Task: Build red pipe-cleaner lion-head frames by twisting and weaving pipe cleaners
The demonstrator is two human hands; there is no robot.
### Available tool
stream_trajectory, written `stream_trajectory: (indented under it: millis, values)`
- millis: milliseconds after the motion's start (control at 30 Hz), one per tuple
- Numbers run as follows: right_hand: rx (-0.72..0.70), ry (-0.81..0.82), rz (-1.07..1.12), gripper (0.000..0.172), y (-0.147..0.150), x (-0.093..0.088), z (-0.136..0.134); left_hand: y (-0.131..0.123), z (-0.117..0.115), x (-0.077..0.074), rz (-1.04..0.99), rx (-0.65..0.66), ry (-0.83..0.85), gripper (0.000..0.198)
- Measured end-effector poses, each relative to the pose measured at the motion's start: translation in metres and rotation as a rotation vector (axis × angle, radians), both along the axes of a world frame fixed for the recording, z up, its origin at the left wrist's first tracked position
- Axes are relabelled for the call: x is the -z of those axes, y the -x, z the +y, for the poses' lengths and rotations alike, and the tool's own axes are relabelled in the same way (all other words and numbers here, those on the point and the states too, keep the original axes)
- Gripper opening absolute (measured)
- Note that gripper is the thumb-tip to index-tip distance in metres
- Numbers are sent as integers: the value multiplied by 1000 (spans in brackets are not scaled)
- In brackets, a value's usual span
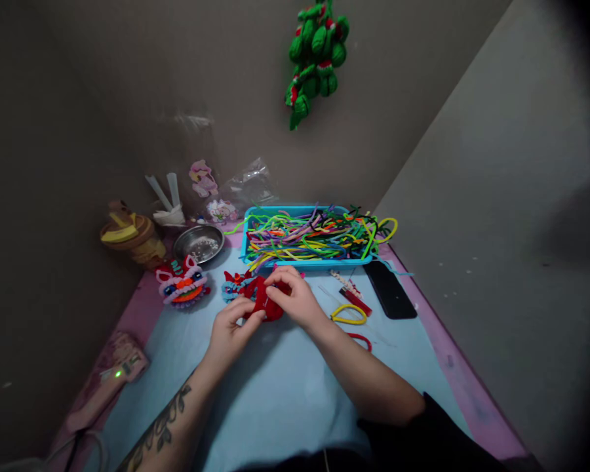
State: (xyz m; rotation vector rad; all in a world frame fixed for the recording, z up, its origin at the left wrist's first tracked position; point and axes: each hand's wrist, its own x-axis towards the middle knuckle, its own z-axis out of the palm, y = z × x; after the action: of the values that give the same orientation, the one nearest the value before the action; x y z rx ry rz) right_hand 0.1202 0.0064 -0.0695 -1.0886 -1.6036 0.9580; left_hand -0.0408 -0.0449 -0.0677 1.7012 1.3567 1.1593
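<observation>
A red fuzzy piece (267, 302) is held between both hands above the light blue cloth. My left hand (231, 326) grips its lower left side between thumb and fingers. From the upper right, my right hand (295, 297) pinches its edge, fingers bent over it. Just behind the left fingers sits a blue and red lion-head figure (235, 286), partly hidden by the red piece. A pink, orange and blue lion head (183, 283) stands farther left.
A blue tray (314, 264) full of colourful pipe cleaners lies behind the hands. A metal bowl (199, 244) is at back left, a glue gun (109, 380) at left. Right: a black phone (391, 290), yellow loop (350, 321), red lighter (355, 301) and red loop (364, 339).
</observation>
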Motion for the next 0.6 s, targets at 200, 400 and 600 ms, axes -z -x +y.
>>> stream_trajectory:
  millis: [200,400,600]
  values:
    - [7,102,-46,5,-6,1,4,0,1,3,9,22,-10,16]
    - [-3,195,43,13,-2,-1,2,1,2,4,8,28,38,17]
    - [-3,307,220,16,5,11,3,6,6,8,-21,25,110,18]
